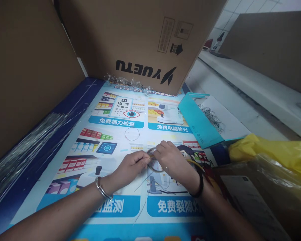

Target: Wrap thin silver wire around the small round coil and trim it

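Left grip (131,167) and right grip (169,159) pinch a loop (157,171) (thin, brownish, round).

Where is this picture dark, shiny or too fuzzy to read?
Head view: the left cardboard panel looks shadowy; head view: clear plastic at right has glare; head view: small print on the YUETU box is too blurry to read.
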Available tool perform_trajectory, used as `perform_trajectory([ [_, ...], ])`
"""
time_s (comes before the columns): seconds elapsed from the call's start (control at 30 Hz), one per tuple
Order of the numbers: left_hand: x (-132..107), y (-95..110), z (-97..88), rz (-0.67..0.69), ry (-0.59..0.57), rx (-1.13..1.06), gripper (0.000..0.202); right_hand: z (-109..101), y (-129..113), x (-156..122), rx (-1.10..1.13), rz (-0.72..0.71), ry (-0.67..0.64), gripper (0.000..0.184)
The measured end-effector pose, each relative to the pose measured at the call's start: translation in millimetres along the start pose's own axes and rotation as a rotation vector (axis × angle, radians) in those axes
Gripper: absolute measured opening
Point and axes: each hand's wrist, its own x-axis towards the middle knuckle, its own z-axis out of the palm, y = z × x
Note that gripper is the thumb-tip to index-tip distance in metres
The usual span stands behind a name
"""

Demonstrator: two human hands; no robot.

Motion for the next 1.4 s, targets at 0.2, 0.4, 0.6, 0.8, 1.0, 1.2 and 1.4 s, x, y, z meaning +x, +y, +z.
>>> perform_trajectory([
  [0.2, -0.5, 0.7, 0.0, 0.002, -0.018, 0.043, 0.024, 8.2, 4.8, -2.2, -0.035, 0.011, 0.059, 0.012],
  [0.4, -0.2, -3.7, 0.2, 0.036, -0.024, 0.051, 0.024, 15.3, 7.4, -13.1, 0.278, 0.064, 0.271, 0.015],
  [0.6, -3.4, 4.7, 0.9, 0.102, -0.009, 0.066, 0.024, 7.8, 2.4, -20.1, 1.174, 0.29, 0.295, 0.012],
  [0.8, -10.3, 18.6, 2.9, 0.121, -0.02, 0.058, 0.023, 12.3, 1.6, -23.0, 1.567, 0.351, 0.253, 0.014],
  [1.0, -10.4, 18.2, 3.1, 0.141, -0.007, 0.062, 0.023, 13.2, -3.2, -21.5, 1.723, 0.339, 0.192, 0.013],
  [1.2, -10.3, 14.6, 3.8, 0.151, -0.002, 0.065, 0.023, 16.7, -4.8, -20.4, 1.844, 0.411, 0.178, 0.015],
  [1.4, -12.3, 15.7, 5.4, 0.151, 0.019, 0.075, 0.023, 15.5, -8.4, -16.1, 1.973, 0.428, 0.16, 0.017],
])
